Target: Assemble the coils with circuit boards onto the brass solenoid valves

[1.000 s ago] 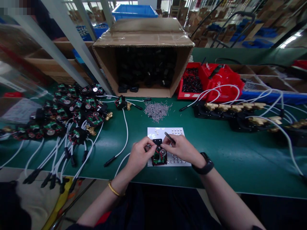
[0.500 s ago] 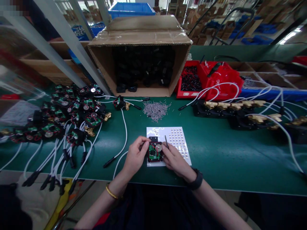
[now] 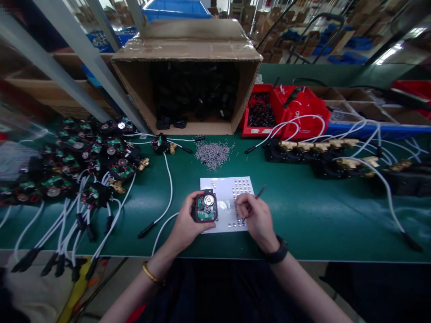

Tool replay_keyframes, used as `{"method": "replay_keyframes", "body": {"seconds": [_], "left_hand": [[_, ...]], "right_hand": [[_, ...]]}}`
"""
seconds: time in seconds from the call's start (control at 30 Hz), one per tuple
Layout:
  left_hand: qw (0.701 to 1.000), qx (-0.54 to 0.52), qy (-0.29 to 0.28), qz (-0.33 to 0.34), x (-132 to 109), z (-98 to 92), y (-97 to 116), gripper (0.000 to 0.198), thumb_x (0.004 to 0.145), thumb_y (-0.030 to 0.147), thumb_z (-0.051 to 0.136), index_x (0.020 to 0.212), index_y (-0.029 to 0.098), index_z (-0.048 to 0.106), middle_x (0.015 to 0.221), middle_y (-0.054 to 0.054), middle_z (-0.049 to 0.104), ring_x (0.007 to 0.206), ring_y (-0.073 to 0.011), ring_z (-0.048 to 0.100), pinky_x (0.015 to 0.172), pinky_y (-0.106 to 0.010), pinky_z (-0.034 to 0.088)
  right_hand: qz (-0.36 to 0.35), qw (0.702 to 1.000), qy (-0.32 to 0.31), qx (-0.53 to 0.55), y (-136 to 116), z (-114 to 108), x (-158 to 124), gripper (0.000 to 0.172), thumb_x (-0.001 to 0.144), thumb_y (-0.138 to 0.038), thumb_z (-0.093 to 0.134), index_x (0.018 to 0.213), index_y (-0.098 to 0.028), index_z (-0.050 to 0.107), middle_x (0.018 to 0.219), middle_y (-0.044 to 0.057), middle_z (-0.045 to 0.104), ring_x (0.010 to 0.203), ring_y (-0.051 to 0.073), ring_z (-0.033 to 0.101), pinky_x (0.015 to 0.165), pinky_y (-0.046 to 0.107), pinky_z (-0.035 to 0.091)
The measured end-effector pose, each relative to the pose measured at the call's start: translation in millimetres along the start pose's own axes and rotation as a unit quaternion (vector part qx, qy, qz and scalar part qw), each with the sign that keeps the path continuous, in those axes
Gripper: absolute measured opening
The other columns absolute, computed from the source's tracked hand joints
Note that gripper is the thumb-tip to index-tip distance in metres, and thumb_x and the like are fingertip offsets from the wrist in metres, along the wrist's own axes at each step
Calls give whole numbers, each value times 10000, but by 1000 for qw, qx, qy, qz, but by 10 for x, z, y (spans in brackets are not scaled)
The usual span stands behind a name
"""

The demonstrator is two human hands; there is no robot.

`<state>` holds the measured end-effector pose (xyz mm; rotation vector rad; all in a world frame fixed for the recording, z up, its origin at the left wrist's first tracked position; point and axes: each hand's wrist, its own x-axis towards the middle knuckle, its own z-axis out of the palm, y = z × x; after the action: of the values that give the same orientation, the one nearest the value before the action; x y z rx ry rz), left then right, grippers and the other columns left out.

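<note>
My left hand is closed around a small black module with a green circuit board and a round metal disc on top; a white cable runs from it toward the table's front. My right hand pinches thin dark tweezers, tip down on a white sheet dotted with rows of small shiny round pieces. Both hands rest over this sheet on the green table.
Several finished modules with white cables are heaped at left. A pile of small metal pins lies before an open cardboard box of black parts. Red bins and brass-fitted black units stand at right.
My left hand has lifted the module leftward off the sheet's middle. My right hand has drawn away from the module and moved the tweezers down onto the sheet's dotted rows.
</note>
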<state>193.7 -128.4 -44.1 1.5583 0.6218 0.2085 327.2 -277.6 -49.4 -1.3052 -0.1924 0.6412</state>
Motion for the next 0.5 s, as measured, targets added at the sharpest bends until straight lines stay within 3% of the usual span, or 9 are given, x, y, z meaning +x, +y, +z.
{"method": "replay_keyframes", "body": {"seconds": [0.07, 0.13, 0.23, 0.37, 0.5], "left_hand": [[996, -85, -33, -18, 10, -46, 21, 768, 528, 257, 781, 1181, 199, 380, 1113, -79, 524, 995, -243, 540, 837, -356, 459], [990, -102, -96, -13, 20, -89, 87, 722, 541, 335, 763, 1151, 182, 408, 1077, -80, 528, 954, -235, 548, 805, -341, 461], [976, 10, -213, 45, 30, -84, 220, 632, 532, 427, 746, 1059, 168, 512, 1132, -96, 490, 1032, -267, 502, 883, -380, 417], [918, 156, -355, 87, 52, 24, 339, 592, 521, 459, 755, 1014, 192, 565, 1282, -100, 456, 1173, -288, 426, 985, -407, 347], [900, 214, -368, 98, 220, 136, 387, 608, 558, 499, 726, 1058, 191, 568, 1391, -99, 363, 1260, -282, 353, 1026, -395, 313]], "right_hand": [[-46, 996, 71, 29, -89, -207, -21, 341, 793, -438, 520, 579, -178, 576, 694, 24, 548, 666, 128, 518, 595, 238, 425], [-45, 990, 122, 58, -131, -364, -88, 343, 785, -468, 540, 622, -173, 603, 671, 18, 535, 627, 115, 503, 579, 232, 432], [50, 989, 117, 77, -76, -423, -247, 413, 793, -549, 506, 747, -156, 622, 507, -23, 467, 428, 82, 406, 418, 209, 373], [104, 987, 106, 53, 60, -322, -341, 370, 702, -476, 661, 834, -140, 580, 635, 45, 638, 529, 123, 572, 487, 226, 462], [33, 992, 120, -13, 86, -284, -85, 319, 648, -334, 737, 816, -157, 532, 612, 24, 663, 491, 113, 586, 496, 219, 482]]}}
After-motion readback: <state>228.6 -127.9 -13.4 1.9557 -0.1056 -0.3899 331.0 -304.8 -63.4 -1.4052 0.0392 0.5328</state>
